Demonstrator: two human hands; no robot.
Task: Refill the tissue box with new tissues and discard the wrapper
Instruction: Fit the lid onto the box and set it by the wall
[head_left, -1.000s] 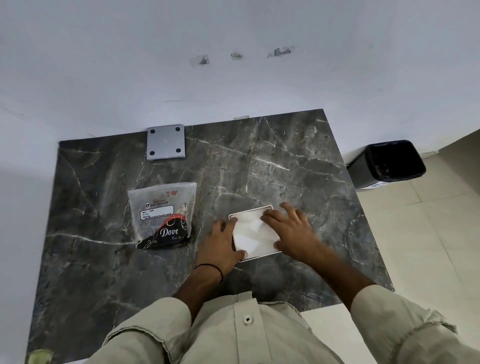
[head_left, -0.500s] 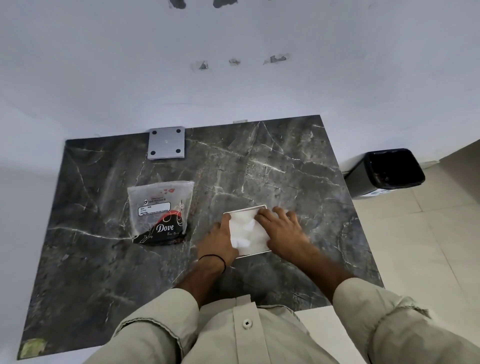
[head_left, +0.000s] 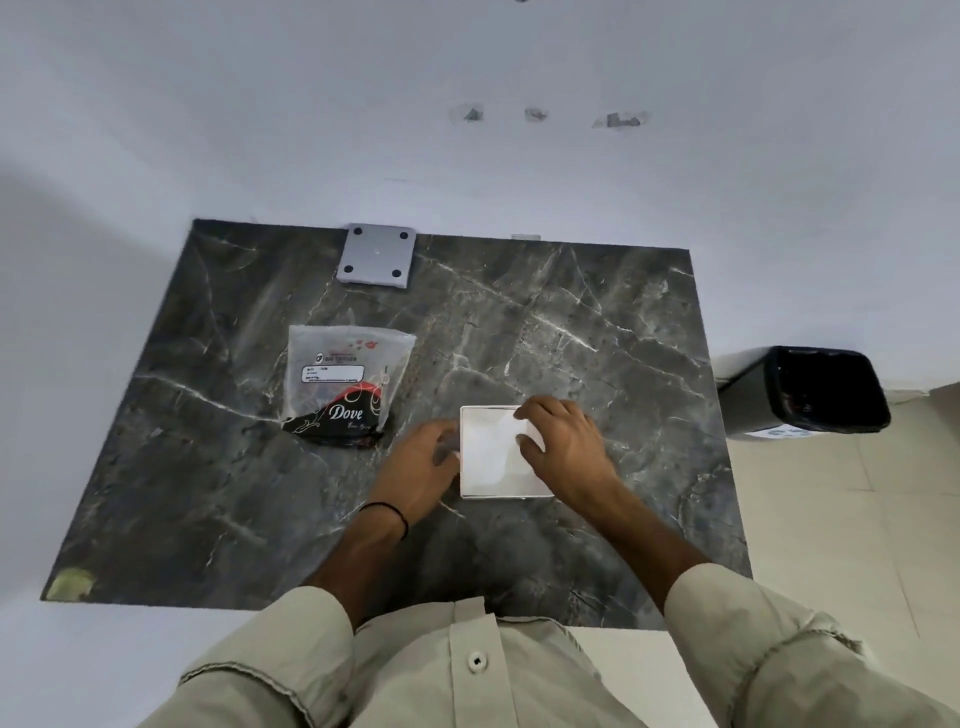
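Note:
A square white tissue box stands open on the dark marble table, with white tissues lying in it. My left hand is curled against the box's left wall. The fingers of my right hand lie spread on the tissues at the box's right side. The clear plastic wrapper, printed "Dove" on a black and red band, lies flat on the table to the left of the box, apart from both hands.
A grey square plate with four dark dots lies at the table's back edge by the wall. A black waste bin stands open on the tiled floor to the table's right. A yellowish patch marks the near left corner.
My left thumb has come off the tissues to the box's left side. My right hand stays on the tissues. The wrapper has not moved.

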